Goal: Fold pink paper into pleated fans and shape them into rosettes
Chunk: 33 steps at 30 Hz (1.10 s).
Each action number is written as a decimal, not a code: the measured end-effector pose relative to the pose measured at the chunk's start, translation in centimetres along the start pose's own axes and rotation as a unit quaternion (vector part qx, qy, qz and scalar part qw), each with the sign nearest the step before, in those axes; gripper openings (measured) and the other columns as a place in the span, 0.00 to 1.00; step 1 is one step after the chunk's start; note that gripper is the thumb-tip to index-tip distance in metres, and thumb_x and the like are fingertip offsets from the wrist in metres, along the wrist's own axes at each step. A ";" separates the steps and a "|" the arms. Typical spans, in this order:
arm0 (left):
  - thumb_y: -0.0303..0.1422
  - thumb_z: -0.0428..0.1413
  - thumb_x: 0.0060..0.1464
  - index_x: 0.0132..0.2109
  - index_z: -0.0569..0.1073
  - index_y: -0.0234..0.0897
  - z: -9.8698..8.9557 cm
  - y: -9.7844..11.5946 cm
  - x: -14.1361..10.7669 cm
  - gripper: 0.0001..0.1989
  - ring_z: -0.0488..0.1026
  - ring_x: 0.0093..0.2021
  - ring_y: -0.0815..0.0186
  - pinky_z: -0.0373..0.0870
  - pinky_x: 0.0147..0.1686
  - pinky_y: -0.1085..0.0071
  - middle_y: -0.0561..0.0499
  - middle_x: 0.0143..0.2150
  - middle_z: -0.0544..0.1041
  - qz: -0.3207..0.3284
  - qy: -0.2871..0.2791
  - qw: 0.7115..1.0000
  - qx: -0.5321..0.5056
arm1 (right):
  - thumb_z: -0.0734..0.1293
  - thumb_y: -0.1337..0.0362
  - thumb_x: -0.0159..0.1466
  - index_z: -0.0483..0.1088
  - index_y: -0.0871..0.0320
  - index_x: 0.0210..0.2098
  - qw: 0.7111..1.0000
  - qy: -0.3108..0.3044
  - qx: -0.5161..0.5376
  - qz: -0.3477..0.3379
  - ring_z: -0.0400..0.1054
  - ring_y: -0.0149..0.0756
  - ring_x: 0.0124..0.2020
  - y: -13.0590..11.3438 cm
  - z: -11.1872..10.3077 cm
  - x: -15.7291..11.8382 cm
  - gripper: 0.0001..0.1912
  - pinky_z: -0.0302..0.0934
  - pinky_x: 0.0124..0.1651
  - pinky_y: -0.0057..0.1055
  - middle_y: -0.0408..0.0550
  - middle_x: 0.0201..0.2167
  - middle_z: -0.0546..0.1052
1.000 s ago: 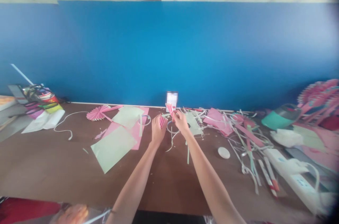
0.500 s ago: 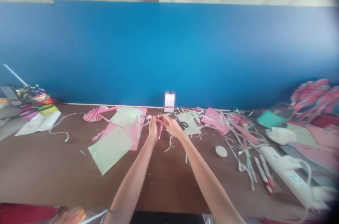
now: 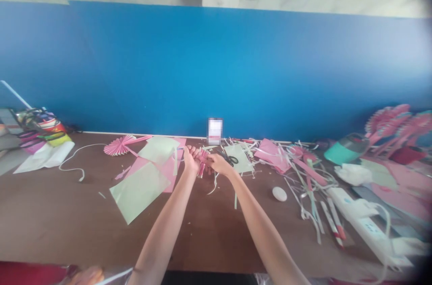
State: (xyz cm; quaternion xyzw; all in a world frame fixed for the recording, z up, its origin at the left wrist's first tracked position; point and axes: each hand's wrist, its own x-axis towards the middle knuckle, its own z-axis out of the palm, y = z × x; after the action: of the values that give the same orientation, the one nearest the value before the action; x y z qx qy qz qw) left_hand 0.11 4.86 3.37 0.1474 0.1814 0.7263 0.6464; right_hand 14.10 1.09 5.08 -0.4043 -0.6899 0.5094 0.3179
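Observation:
Between my hands is a pleated pink paper piece [image 3: 202,169], its folds hanging below my fingers. My left hand [image 3: 192,158] is closed round its left side. My right hand [image 3: 218,163] pinches its right side. Left of my hands lie light green sheets [image 3: 140,190] over pink paper [image 3: 171,182]. Farther left is a finished-looking pink paper fan [image 3: 119,146] with a strip. Black-handled scissors [image 3: 231,159] rest just right of my right hand, on pale green paper [image 3: 243,164] among thin scraps.
A phone-like upright object [image 3: 215,131] stands by the blue partition [image 3: 216,69]. Rightward are a white disc [image 3: 279,193], markers [image 3: 332,224], a power strip [image 3: 367,229] and pink fans [image 3: 388,125]. A white cable [image 3: 72,154] lies at left.
My hands have spread slightly apart, and more of the pleated pink paper shows between them. The whole view has shifted a little.

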 end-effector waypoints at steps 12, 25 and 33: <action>0.50 0.52 0.57 0.28 0.57 0.39 3.9 1.7 0.9 0.22 0.42 0.16 0.75 0.43 0.15 0.74 0.60 0.18 0.47 0.048 -0.056 0.997 0.010 | 0.71 0.48 0.55 0.73 0.59 0.31 0.997 0.047 0.009 -0.059 0.74 0.39 0.28 -2.8 -1.4 0.0 0.19 0.69 0.33 0.34 0.48 0.27 0.78; 0.56 0.50 0.53 0.27 0.56 0.39 5.9 2.6 0.3 0.25 0.39 0.16 0.75 0.39 0.15 0.74 0.60 0.19 0.44 0.062 -0.110 0.990 0.058 | 0.64 0.45 0.61 0.67 0.57 0.24 0.996 -0.037 -0.075 -0.030 0.73 0.37 0.24 -4.6 -1.9 0.4 0.22 0.63 0.30 0.30 0.46 0.24 0.78; 0.52 0.53 0.55 0.32 0.64 0.39 6.5 2.6 -0.2 0.20 0.55 0.17 0.75 0.54 0.18 0.76 0.58 0.20 0.57 0.059 -0.119 0.986 0.097 | 0.60 0.52 0.66 0.66 0.55 0.21 0.978 0.034 -0.190 -0.075 0.69 0.35 0.21 -5.2 -1.9 0.1 0.21 0.57 0.30 0.30 0.44 0.18 0.74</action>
State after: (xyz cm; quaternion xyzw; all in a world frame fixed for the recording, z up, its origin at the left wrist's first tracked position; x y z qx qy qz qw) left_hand 0.75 4.92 10.33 0.3053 0.1637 0.7190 0.6025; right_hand 14.38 1.24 10.61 -0.4219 -0.7910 0.3299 0.2958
